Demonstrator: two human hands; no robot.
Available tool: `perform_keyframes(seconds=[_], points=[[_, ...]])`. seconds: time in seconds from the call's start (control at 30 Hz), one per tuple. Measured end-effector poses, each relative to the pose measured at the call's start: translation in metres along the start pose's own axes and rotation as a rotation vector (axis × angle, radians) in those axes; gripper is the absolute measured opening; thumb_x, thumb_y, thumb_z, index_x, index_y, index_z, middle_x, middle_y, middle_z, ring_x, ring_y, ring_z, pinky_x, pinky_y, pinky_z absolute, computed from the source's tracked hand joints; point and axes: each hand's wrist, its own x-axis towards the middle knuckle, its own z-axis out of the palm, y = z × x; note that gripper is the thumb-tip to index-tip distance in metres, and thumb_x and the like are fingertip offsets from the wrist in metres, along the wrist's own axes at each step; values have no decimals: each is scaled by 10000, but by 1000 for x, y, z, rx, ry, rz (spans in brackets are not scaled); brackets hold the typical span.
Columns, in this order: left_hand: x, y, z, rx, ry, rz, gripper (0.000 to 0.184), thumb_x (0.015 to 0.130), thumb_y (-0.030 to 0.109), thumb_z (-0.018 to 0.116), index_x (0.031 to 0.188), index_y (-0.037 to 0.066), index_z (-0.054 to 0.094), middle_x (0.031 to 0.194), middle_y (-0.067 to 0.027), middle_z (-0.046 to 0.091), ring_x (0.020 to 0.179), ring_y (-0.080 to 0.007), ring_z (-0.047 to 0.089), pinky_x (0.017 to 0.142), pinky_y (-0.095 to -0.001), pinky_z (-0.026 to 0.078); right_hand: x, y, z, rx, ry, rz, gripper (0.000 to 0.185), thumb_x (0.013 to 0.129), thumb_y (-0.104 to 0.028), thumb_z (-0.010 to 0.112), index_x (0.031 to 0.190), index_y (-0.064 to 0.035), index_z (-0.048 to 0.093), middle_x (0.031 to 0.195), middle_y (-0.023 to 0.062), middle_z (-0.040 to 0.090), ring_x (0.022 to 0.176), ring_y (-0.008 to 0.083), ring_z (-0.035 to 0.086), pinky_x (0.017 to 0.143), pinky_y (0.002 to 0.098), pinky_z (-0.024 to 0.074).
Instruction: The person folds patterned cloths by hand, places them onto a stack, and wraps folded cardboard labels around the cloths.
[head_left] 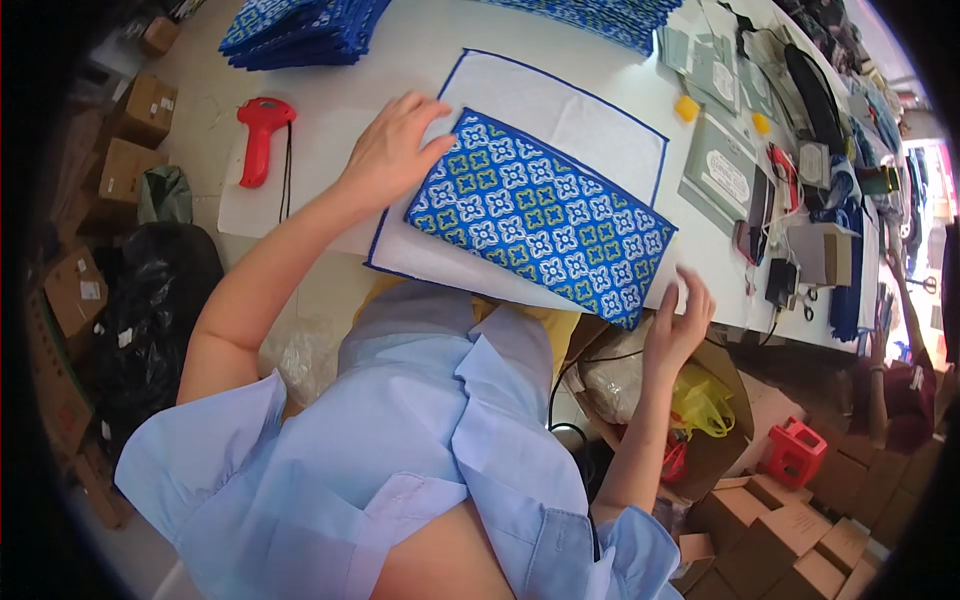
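A folded blue cloth (540,210) with a white and green flower pattern lies on top of a larger white cloth (550,95) with blue edging, at the front of the white table. My left hand (400,145) rests at the upper left corner of the patterned cloth, fingers apart, over the white cloth's left side. Near the patterned cloth's right end, my right hand (682,315) is held just off its edge, fingers spread, with nothing in it.
Stacks of blue patterned cloths (300,35) lie at the back. A red tagging gun (262,140) is on the left. Grey-green cards (722,165), scissors (809,305) and cords lie right. Boxes (785,540) and a red stool (795,452) stand below; another person (895,400) is far right.
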Motion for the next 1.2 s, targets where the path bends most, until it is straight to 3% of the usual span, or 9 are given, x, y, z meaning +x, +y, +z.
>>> perform_keyframes(seconds=[0.13, 0.17, 0.23, 0.3, 0.37, 0.5, 0.67, 0.93, 1.2], points=[[44, -6, 23, 73, -6, 298, 294, 716, 217, 622, 937, 37, 550, 847, -73, 579, 953, -255, 470, 792, -349, 404, 51, 5, 17, -18, -96, -63, 259, 760, -80, 578, 1018, -67, 554, 1049, 109, 540, 978, 278, 459, 849, 352, 359], [51, -4, 23, 77, -7, 298, 294, 716, 217, 622, 937, 37, 550, 847, -73, 579, 953, -255, 470, 792, -349, 404, 61, 8, 21, -10, -156, -87, 281, 745, -93, 598, 1022, -75, 556, 1038, 108, 543, 970, 278, 462, 843, 353, 363], [61, 1, 21, 91, -361, 116, 281, 692, 176, 635, 921, 42, 543, 831, -71, 555, 929, -235, 469, 793, -327, 389, 73, 12, 23, -45, -190, -135, 300, 706, -116, 638, 992, -68, 559, 942, 104, 568, 898, 275, 487, 816, 358, 370], [67, 2, 18, 88, -434, 87, 267, 679, 156, 642, 901, 43, 547, 823, -74, 560, 896, -222, 484, 776, -313, 395, 81, 13, 24, -46, -436, 41, 271, 686, -113, 654, 935, -59, 564, 821, 96, 578, 805, 268, 504, 755, 360, 391], [66, 0, 15, 83, -505, 49, 254, 666, 136, 649, 881, 43, 551, 814, -76, 565, 862, -209, 498, 759, -299, 400, 81, 22, 28, 39, -456, 65, 227, 676, -83, 652, 883, -47, 567, 749, 100, 575, 753, 256, 508, 692, 345, 409], [52, -8, 13, -581, -419, -248, 189, 688, 133, 656, 831, 41, 575, 771, -67, 598, 723, -155, 554, 693, -268, 431, 71, 28, 25, 351, -385, 140, 128, 729, -49, 615, 848, -26, 571, 717, 57, 562, 664, 134, 493, 630, 236, 393], [26, -7, 22, -1486, -245, -489, 111, 767, 94, 622, 850, 26, 595, 786, -57, 612, 723, -105, 577, 682, -221, 464, 53, 33, 28, 1166, -218, 585, 85, 834, -87, 547, 800, -10, 551, 727, -11, 536, 649, 50, 454, 611, 184, 358], [13, 3, 33, -1549, -43, -462, 100, 783, 113, 609, 816, 19, 596, 738, -42, 616, 664, -89, 582, 640, -206, 470, 50, 28, 41, 1174, -58, 559, 149, 842, -147, 554, 761, -21, 550, 696, -18, 536, 626, 35, 441, 586, 161, 336], [10, 6, 37, -1164, 79, -505, 126, 796, 144, 599, 787, 18, 592, 702, -35, 616, 606, -62, 562, 582, -178, 454, 53, 15, 55, 841, 45, 495, 219, 867, -160, 507, 734, 8, 553, 657, -3, 546, 585, 49, 450, 523, 200, 355]])
